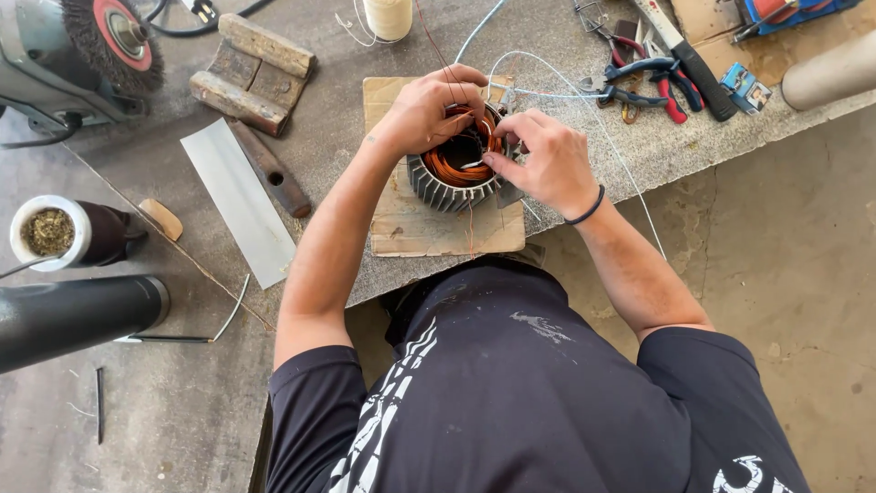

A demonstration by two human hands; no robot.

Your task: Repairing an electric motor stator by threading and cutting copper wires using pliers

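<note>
Free room is found on the bare bench at nine o'clock from the finned stator, up to the metal sheet and hammer. At one o'clock the way is blocked by pliers and white wires; at twelve, by a thread spool.

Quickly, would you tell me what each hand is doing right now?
Left hand: closed over the copper winding at the rim of the motor stator.
Right hand: fingers pinching a thin white strip inside the stator.
</note>
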